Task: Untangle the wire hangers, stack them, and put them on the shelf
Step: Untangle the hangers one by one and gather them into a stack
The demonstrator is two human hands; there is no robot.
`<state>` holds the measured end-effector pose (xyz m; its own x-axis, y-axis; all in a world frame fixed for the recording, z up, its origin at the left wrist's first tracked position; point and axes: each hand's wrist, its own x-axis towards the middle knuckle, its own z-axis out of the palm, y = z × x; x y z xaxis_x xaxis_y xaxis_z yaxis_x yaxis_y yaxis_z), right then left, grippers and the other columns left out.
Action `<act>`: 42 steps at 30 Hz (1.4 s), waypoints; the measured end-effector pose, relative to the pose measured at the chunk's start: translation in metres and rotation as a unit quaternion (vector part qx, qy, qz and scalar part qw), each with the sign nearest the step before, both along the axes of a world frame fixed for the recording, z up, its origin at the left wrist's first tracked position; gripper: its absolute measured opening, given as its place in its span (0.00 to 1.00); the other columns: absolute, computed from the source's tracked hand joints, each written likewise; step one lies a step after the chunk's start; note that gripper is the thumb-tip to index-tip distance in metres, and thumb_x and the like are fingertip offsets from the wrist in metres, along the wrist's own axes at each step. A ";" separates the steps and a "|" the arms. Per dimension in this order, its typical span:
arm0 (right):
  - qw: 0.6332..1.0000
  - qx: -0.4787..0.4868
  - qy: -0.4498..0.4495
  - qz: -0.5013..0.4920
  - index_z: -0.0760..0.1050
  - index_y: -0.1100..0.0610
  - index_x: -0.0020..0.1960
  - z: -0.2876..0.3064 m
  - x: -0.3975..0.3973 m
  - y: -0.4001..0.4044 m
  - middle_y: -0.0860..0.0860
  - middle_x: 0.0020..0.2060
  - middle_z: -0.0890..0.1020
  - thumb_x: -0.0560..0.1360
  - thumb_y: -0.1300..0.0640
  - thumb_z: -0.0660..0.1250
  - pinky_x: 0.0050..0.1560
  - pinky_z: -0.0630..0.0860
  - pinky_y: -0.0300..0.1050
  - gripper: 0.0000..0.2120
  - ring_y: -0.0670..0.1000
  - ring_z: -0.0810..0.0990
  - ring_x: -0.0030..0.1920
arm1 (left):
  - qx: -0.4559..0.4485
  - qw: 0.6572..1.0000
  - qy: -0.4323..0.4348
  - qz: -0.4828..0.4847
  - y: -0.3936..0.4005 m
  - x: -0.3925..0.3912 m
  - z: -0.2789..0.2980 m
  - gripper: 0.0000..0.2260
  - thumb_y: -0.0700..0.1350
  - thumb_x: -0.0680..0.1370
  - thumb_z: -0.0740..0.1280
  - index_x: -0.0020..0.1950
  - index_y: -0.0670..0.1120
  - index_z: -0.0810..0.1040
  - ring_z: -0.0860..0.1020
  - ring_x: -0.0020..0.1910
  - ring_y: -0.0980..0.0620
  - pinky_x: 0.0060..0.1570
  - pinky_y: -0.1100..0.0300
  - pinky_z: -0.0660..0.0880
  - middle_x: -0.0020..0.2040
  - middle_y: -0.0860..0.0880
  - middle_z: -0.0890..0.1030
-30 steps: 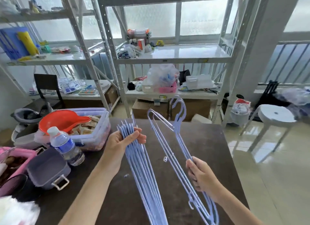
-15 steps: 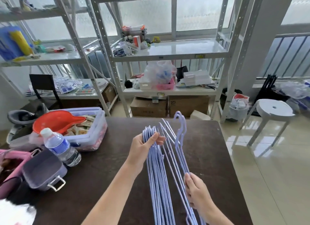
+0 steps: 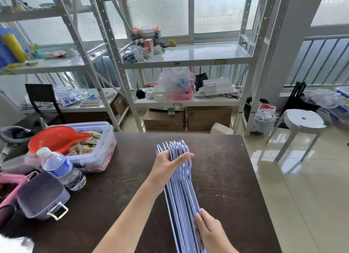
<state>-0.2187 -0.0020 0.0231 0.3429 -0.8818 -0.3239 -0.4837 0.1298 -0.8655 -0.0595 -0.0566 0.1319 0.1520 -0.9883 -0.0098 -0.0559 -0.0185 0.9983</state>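
- Far left, table edge: a grey tub (image 3: pixel 40 196) with a wire handle, a water bottle (image 3: pixel 60 169) just behind it, and a clear lidded box (image 3: pixel 94 150) with an orange scoop (image 3: pixel 56 139) lying on top. None of it touches the work.
- Left hand (image 3: pixel 168 166): closed around the upper end of the hangers, thumb across the front, fingers wrapped behind, just under the hooks.
- Wire hangers (image 3: pixel 181 192): pale blue, gathered into one bundle held above the dark table (image 3: pixel 226 177), hooks pointing away from the person, the long run sloping back toward them. The wires look lined up and no loose one shows (the lower end runs out of view, so that part cannot be checked).
- Handling, as a judgement: light and thin, springy, not rigid; the coated wire is likely smooth, so the bundle may fan out or slide if held at one point only. Best taken at two places, near the hooks and low on the body, squeezed flat.
- Right hand (image 3: pixel 209 232): closed on the lower part of the bundle, fingers pressing the wires together from the right side.
- Shelf (image 3: pixel 188 59): white metal racking beyond the table, its middle level bare on the right half, well apart from the bundle. Stacking appears done; carrying across is what remains.
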 end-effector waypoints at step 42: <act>0.887 -0.312 0.248 0.231 0.52 0.49 0.74 0.113 0.020 -0.148 0.53 0.75 0.59 0.74 0.50 0.65 0.74 0.53 0.54 0.33 0.54 0.54 0.75 | -0.043 0.986 -0.038 -0.156 -0.015 0.023 0.042 0.05 0.37 0.70 0.68 0.40 0.46 0.81 0.81 0.37 0.59 0.41 0.69 0.75 0.32 0.56 0.84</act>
